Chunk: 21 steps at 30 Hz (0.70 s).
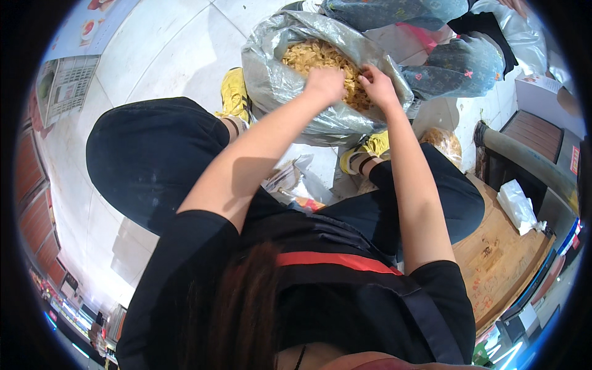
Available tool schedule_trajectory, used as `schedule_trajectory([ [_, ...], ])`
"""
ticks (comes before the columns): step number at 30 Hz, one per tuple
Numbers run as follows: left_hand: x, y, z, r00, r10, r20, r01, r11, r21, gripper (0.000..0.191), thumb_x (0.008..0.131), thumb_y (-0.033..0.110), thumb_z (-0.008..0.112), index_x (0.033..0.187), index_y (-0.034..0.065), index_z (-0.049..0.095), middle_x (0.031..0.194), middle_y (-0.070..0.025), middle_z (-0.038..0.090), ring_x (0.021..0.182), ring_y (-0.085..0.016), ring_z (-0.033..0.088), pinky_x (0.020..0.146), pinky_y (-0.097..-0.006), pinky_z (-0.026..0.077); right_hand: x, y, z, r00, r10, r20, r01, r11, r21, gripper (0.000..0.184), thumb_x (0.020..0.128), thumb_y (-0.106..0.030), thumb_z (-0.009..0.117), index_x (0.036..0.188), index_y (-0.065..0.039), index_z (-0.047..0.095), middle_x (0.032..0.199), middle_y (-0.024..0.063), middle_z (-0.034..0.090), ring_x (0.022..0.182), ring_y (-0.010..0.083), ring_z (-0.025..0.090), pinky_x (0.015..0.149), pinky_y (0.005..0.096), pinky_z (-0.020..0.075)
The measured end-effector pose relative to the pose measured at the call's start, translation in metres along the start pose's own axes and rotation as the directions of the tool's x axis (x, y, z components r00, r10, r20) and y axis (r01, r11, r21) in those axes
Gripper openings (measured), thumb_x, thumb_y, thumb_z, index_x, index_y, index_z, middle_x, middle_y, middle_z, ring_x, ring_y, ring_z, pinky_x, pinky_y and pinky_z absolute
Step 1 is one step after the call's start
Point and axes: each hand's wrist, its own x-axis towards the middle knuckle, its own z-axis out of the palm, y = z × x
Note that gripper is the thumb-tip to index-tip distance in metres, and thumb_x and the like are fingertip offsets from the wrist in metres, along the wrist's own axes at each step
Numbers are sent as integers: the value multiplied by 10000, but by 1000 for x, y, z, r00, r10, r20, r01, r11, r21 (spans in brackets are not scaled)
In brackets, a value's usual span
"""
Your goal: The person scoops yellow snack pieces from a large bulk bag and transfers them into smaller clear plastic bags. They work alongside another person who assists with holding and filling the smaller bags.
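Observation:
A large clear plastic bag (273, 92) stands wide-mouthed on the floor, filled with thin yellow-brown dried flakes (319, 53). My left hand (326, 84) reaches over its near rim into the flakes. It is slightly blurred, its fingers curl downward, and their tips are hidden from me. To its right, my right hand (378, 85) bends over the flakes at the bag's right side. Thumb and forefinger come close together there, and whether a flake sits between them is not plain.
Across the bag are another person's patterned jeans (455, 69). A smaller clear bag of similar flakes (444, 141) rests by my right knee. More plastic packaging (300, 182) lies between my legs. At right is a wooden board (490, 259) bearing a white plastic bag (517, 206).

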Motion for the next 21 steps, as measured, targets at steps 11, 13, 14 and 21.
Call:
schedule_trajectory([
  [11,-52,3,101,826,-122,550,215,971,-108,444,857,292,563,1169,18,718,1303,-201,649,1197,-341,633,999,-415,494,23,33,29,963,230,-143,-240,969,-61,1132,815,-265,771,1580,-15,-25,1566,306,286,1461,401,307,1193,386,298],
  [13,-49,-4,113,872,-380,310,481,786,-389,467,852,286,586,1181,-31,684,1286,-241,644,1175,-365,635,997,-394,498,18,25,46,960,82,-268,-122,983,-137,806,816,-179,720,1454,23,269,1423,276,398,1341,414,396,1129,432,353],
  [14,-46,-6,118,814,-522,255,569,628,-531,483,849,282,597,1187,-55,666,1277,-260,641,1164,-377,636,997,-383,500,17,22,52,942,-97,-322,14,968,-249,681,819,-149,698,1384,28,364,1333,269,464,1269,419,450,1095,451,381],
  [21,-13,-11,130,502,-591,632,111,-681,-724,644,928,453,564,1358,-25,538,1365,-185,584,1184,-295,612,996,-400,494,72,12,60,958,271,-98,-281,955,-101,851,929,-662,427,1528,-62,359,1474,321,440,1383,485,389,1151,473,328],
])
